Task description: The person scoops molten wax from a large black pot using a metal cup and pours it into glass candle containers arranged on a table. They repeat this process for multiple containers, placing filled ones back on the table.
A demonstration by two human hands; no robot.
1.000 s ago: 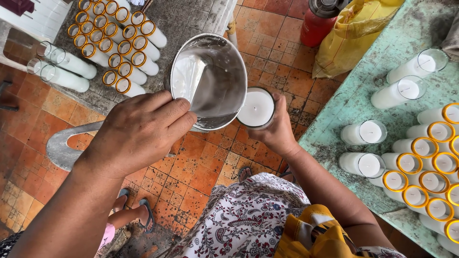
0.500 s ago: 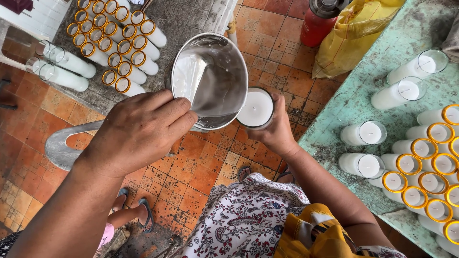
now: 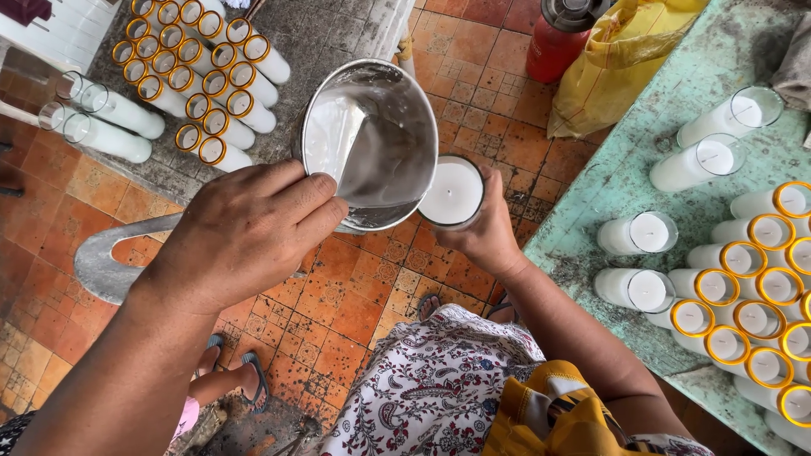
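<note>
**A:** How far along does the pouring look to you?

**B:** Start with the biggest piece. Your left hand (image 3: 245, 232) is wrapped tight round the grip of the metal pot (image 3: 372, 143) at the centre of the frame, tilted so its lip sits against the glass candle jar (image 3: 454, 192). A little white wax clings to the pot's inner wall. I judge this jar nearly done: the white reaches close to the rim.

**A:** And the jar itself?

**B:** Your right hand (image 3: 486, 241) cups it from below, fingers curled round the glass, just right of the pot and above the orange tiled floor (image 3: 338, 304).

**A:** What is finished, what is left?

**B:** At the right edge, on the green table (image 3: 625, 169), many filled jars stand, some with orange rims (image 3: 764, 232), some clear (image 3: 649, 232). At upper left more lie on the grey slab (image 3: 329, 38). No empty jars show, so I can't tell how many remain.

**A:** Any packages or labels?

**B:** Along the top right there is a yellow plastic bag (image 3: 625, 59), slumped and crumpled, and beside it a red canister (image 3: 562, 38) with a dark top. Nothing shows a legible label.
</note>
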